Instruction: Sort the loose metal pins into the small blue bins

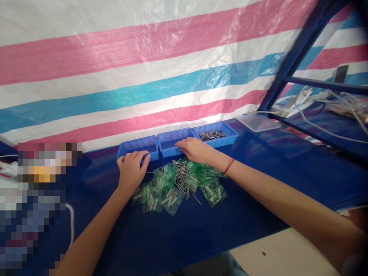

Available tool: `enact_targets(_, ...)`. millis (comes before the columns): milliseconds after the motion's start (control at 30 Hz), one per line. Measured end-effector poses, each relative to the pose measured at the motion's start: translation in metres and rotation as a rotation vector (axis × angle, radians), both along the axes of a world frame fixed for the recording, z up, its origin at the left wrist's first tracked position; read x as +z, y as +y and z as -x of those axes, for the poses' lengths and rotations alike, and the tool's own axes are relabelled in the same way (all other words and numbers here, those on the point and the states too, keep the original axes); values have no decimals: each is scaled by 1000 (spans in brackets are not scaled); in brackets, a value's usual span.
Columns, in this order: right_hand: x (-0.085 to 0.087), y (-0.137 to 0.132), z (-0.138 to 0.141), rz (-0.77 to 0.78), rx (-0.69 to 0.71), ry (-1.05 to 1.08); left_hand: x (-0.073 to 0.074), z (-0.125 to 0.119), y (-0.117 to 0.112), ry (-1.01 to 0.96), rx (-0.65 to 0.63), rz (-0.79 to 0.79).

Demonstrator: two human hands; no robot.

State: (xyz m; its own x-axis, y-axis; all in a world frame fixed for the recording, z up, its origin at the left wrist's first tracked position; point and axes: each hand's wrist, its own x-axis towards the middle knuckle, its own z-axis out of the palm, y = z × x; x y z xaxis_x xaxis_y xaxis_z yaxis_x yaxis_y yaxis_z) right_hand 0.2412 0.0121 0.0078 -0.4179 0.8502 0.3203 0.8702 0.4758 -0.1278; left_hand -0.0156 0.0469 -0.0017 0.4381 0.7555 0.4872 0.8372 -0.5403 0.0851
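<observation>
Head camera looks forward and down across the blue table (258, 184) toward the striped tarp (143, 57).

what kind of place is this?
Probably a makeshift hand-sorting or packing bench, not a factory line: a blue table backed by a striped tarp, three blue bins, one holding metal pins, and a pile of small bags of pins.

Blue left tray (137, 145) & mid tray (169, 142) sit side by side, upright. Green pin bags (169, 193) heaped just in front.
</observation>
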Motion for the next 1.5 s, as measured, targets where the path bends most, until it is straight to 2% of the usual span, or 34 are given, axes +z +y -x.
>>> enact_targets(67,6,-4,-9,-70,23,94,2,0,-1,0,-19,-26)
enact_targets(133,10,-8,-29,-184,-66,242,7,2,-4,6,-80,-59)
enact_targets(200,10,-10,-59,-296,-391,346,12,4,-11,19,-171,-68)
enact_targets(233,7,-12,-75,-298,-582,365,15,6,-16,26,-215,-59)
enact_targets(300,-2,-14,-104,-178,-911,392,16,10,-29,35,-264,-34)
enact_targets(333,-6,-15,-116,-69,-1002,421,14,12,-37,41,-274,-21)
enact_targets(367,-11,-16,-126,-8,-1017,434,12,14,-44,53,-274,0)
enact_targets(467,-16,-21,-141,124,-986,457,-2,21,-62,94,-246,91)
enact_targets(567,-8,-30,-146,150,-949,467,-15,24,-72,148,-250,209)
enact_targets(667,10,-44,-150,108,-970,472,-18,22,-74,175,-277,290)
enact_targets(833,49,-76,-146,-15,-1008,446,-15,12,-75,151,-318,341)
enact_targets(967,82,-94,-113,-78,-935,415,-15,3,-77,113,-324,365)
enact_targets(1100,103,-91,-60,-83,-770,292,-17,-5,-77,44,-318,381)
enact_targets(1267,106,-66,-5,-20,-551,53,-20,-10,-76,-110,-334,363)
enact_targets(1367,105,-58,18,-42,-504,-35,-22,-10,-77,-138,-343,357)
enact_targets(1500,109,-60,43,-125,-482,-116,-23,-10,-79,-121,-337,364)
